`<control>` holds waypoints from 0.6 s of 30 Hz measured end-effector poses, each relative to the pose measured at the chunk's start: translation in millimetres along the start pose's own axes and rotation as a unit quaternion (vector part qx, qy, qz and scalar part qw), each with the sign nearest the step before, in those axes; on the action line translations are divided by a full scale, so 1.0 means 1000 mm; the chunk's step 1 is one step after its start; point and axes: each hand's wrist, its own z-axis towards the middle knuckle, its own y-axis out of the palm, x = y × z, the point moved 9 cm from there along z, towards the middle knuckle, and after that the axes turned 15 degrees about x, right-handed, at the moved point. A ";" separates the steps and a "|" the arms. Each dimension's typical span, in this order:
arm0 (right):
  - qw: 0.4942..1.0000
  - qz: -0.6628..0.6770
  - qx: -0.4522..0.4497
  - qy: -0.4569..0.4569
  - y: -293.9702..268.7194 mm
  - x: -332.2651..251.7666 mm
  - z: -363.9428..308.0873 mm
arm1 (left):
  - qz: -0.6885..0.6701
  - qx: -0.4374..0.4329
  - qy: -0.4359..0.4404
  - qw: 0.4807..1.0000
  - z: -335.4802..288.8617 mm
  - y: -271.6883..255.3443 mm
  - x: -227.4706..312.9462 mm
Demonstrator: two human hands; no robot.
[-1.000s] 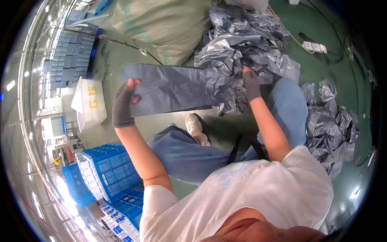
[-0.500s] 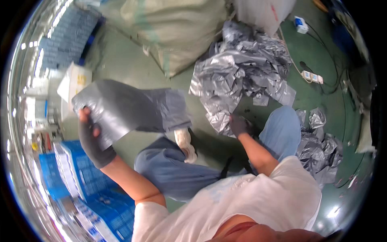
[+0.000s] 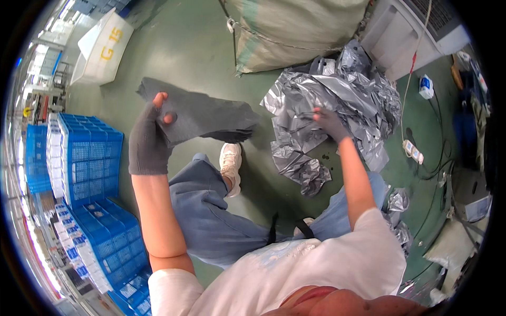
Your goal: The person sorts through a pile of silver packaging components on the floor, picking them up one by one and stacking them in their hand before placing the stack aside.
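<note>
My left hand (image 3: pixel 156 124), in a grey glove with bare fingertips, is closed on the near-left end of a stack of dark grey plastic bags (image 3: pixel 205 113). The stack hangs out to the right over the floor, its far end showing several layered edges. My right hand (image 3: pixel 331 124), gloved the same way, is over a heap of crumpled silver-grey plastic bags (image 3: pixel 363 97). Its fingers point left, stretched out and a little apart, with nothing plainly held. One crumpled part of the heap (image 3: pixel 311 171) trails toward my knees.
Blue plastic crates (image 3: pixel 89 158) stand stacked at the left, below a white bin (image 3: pixel 103 50). A large woven sack (image 3: pixel 295 31) sits behind the heap. To the right lie a power strip (image 3: pixel 412 151) and cables. More silver bags (image 3: pixel 398 203) are beside my right knee.
My left hand has tilted the stack flatter and drawn its end closer. My right hand has moved from the loose near end of the heap up over its middle. The view has shifted.
</note>
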 end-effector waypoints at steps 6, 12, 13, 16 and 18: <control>0.996 -0.053 0.036 -0.056 -0.128 -0.067 -0.048 | -0.002 -0.070 -0.032 0.997 0.009 0.036 -0.019; 0.992 -0.070 0.106 -0.002 -0.201 0.021 -0.040 | -0.004 -0.106 -0.043 0.993 0.002 0.058 -0.027; 0.948 -0.119 0.293 -0.032 -0.250 0.055 -0.044 | -0.003 -0.132 -0.066 0.989 0.001 0.064 -0.033; 0.738 -0.324 0.555 0.205 -0.265 0.032 -0.108 | 0.048 -0.070 -0.002 0.996 -0.005 0.062 -0.031; 0.880 -0.150 0.445 -0.068 -0.220 0.036 -0.084 | 0.077 -0.064 -0.018 0.995 -0.010 0.068 -0.038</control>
